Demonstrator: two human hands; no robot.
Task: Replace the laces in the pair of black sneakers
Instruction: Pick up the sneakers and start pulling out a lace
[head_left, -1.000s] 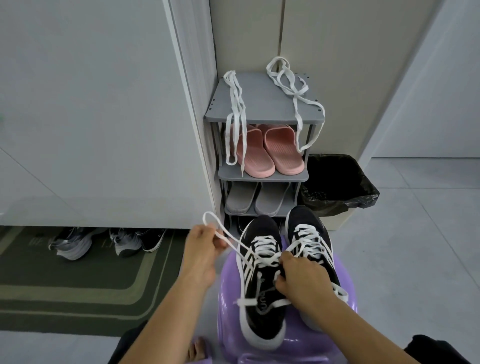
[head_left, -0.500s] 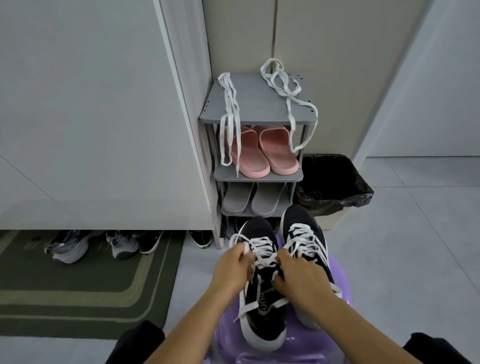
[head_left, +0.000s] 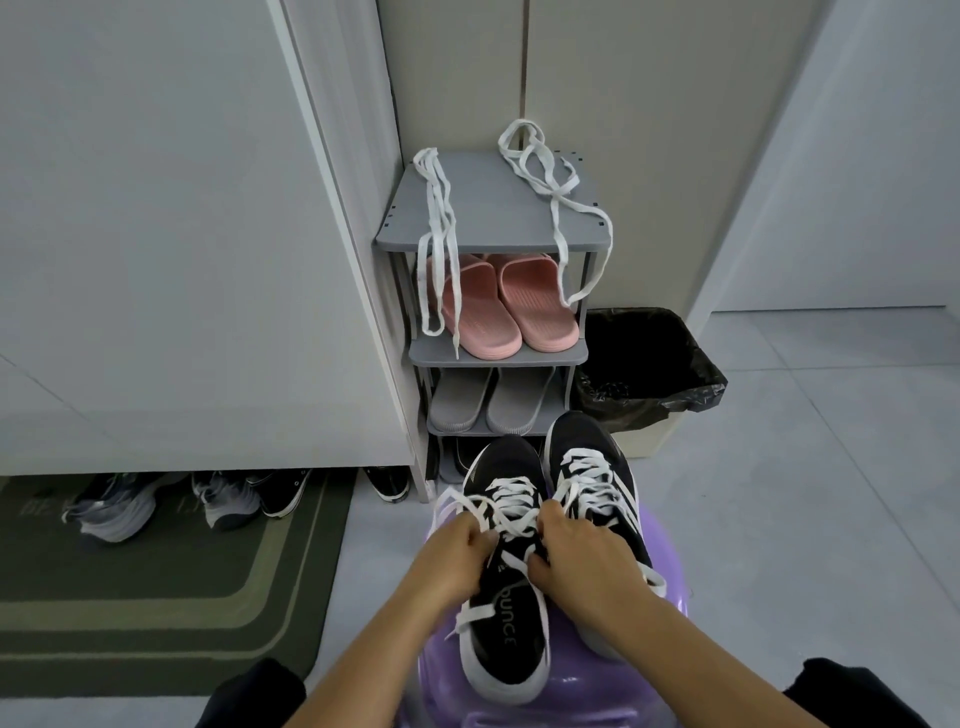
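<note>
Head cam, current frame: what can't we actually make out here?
- Head view: where the lace runs at the upper eyelets of the left sneaker; the left hand and right hand cover it.
- Heel of the right sneaker: behind the right hand and forearm.
- The purple stool: under sneakers and arms, cut by the bottom edge.
- The shoes under the cabinet: only toes show; it hides the rest.

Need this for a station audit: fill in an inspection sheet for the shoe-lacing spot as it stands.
surface: purple stool, used as the bench.
job's things: left sneaker with white lace untied; right sneaker laced; both on the stool; loose laces draped over grey rack.
clutter: pink slippers, grey slippers on rack; shoes on mat.
grippers: left hand and right hand each pinch the white lace.
cables: nothing seen.
surroundings: lined bin beside rack; tiled floor.
</note>
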